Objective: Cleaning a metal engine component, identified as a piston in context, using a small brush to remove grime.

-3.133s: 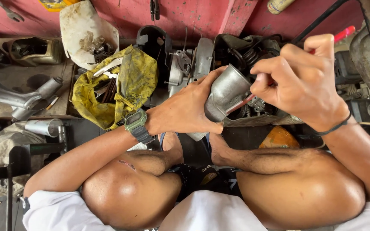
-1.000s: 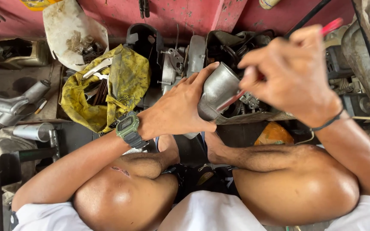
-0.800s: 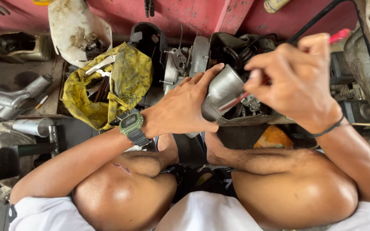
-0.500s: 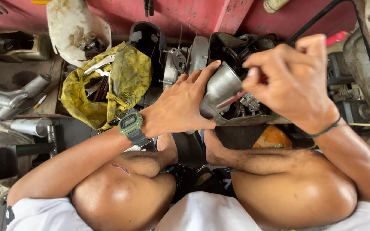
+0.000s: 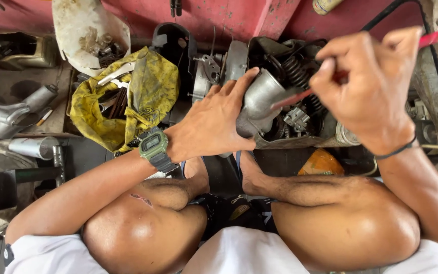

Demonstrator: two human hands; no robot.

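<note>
The left hand (image 5: 211,124) is clamped around a grey metal cylinder (image 5: 259,99), palm under it and fingers stretched over its top, holding it just right of the picture's centre. The right hand (image 5: 371,83), at about two o'clock from it, is closed on a thin red-handled tool (image 5: 429,38) whose shaft runs down-left and touches the cylinder's side.

Right behind the cylinder, at twelve to one o'clock, a dark engine housing (image 5: 300,76) crowds in, with a coil spring (image 5: 292,71) and small metal parts inside it. At nine o'clock from the left hand lies a yellow cloth (image 5: 148,91), opened like a pouch with wrenches and other tools in its fold. At eleven o'clock a dirty white tub (image 5: 84,25) holds a heap of bolts and small fittings. A grey metal pipe (image 5: 13,109) lies at the far left. An orange bag (image 5: 320,163) sits below the housing, at five o'clock from the cylinder, beside the person's shin.
</note>
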